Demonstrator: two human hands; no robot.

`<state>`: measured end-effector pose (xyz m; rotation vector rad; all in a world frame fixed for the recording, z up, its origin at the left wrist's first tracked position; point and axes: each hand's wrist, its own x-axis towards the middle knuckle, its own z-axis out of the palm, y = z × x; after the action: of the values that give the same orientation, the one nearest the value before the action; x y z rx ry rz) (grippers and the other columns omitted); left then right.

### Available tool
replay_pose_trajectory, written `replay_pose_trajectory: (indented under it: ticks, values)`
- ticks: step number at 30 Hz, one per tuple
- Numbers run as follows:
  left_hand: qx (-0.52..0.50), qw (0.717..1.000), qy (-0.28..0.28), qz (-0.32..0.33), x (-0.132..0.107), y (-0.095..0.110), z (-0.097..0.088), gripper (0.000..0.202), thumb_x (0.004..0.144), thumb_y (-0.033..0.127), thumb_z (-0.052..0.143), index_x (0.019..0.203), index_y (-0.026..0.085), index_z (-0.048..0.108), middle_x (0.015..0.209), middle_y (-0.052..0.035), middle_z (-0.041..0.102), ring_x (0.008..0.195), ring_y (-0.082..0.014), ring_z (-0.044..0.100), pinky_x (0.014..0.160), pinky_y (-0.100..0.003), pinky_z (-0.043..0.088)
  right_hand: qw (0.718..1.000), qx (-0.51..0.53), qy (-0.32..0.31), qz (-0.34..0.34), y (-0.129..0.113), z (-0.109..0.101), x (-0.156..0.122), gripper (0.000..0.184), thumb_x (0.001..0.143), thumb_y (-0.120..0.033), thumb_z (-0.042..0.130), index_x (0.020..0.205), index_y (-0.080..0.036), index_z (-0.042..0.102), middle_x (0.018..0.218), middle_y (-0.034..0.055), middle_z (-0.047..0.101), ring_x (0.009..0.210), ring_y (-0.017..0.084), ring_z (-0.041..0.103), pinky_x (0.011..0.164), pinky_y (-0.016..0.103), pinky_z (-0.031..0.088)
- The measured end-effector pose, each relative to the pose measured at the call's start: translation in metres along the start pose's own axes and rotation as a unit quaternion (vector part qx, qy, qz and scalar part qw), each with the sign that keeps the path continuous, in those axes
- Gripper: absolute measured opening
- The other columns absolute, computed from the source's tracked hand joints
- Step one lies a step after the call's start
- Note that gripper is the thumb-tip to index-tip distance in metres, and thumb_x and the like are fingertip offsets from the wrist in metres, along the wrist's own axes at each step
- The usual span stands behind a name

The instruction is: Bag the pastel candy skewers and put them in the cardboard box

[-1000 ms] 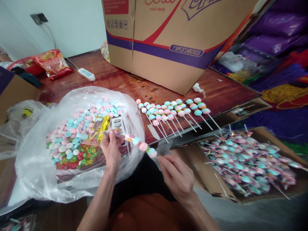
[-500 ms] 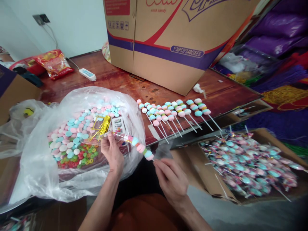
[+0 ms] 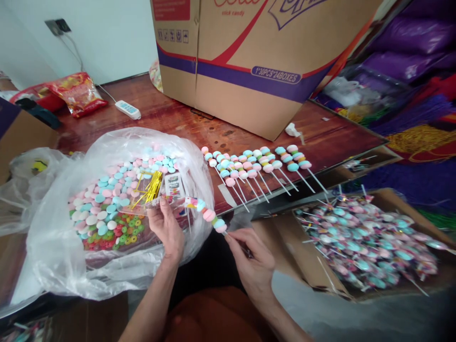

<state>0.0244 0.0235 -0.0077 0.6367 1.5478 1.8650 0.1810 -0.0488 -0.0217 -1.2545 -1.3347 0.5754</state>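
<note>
My right hand (image 3: 251, 256) pinches the bare stick of a candy skewer (image 3: 209, 216), threaded with pink, blue and green sweets. It tilts up to the left, its top at a clear plastic wrapper (image 3: 174, 204) with a coloured print. The fingers of my left hand (image 3: 167, 228) are closed on that wrapper. How far the sweets reach inside it, I cannot tell. Beside my left hand lie gold twist ties (image 3: 152, 187) and a small printed packet (image 3: 173, 185). Behind them, a large clear bag (image 3: 107, 280) holds loose pastel sweets (image 3: 96, 209) and ring sweets (image 3: 128, 230).
Several unwrapped candy skewers (image 3: 263, 166) lie in a row on the reddish wooden table (image 3: 171, 114). Behind stands a big carton (image 3: 245, 90). An open box (image 3: 309, 266) of wrapped skewers sits at right. A red snack bag (image 3: 76, 95) and a white power strip (image 3: 127, 109) are at back left.
My right hand has shifted slightly up and left with the skewer. The wrapper's printed part now sits above the top sweets. My left hand stays nearly in place.
</note>
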Motion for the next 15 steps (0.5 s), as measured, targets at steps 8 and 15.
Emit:
replay_pose_trajectory:
  ticks: [8, 15]
  values:
    - [-0.072, 0.991, -0.047, -0.103, -0.0043, 0.0067, 0.0030, 0.036, 0.077, 0.039, 0.076, 0.099, 0.023, 0.053, 0.101, -0.0061, 0.070, 0.089, -0.0194, 0.069, 0.072, -0.032, 0.056, 0.997, -0.043, 0.008, -0.061, 0.0035, 0.0027, 0.0027, 0.019, 0.085, -0.003, 0.064, 0.091, -0.020, 0.069, 0.083, 0.0027, 0.063, 0.074, 0.013, 0.061, 0.062, 0.024, 0.050]
    - [-0.134, 0.976, -0.072, -0.156, -0.0027, 0.0072, 0.0008, 0.033, 0.073, 0.032, 0.080, 0.094, 0.019, 0.058, 0.096, -0.0045, 0.072, 0.088, -0.0170, 0.070, 0.083, -0.034, 0.055, 0.974, -0.140, 0.015, -0.177, 0.0084, -0.0009, 0.0004, 0.024, 0.084, -0.003, 0.063, 0.098, -0.020, 0.071, 0.083, 0.0052, 0.065, 0.073, 0.015, 0.064, 0.066, 0.026, 0.054]
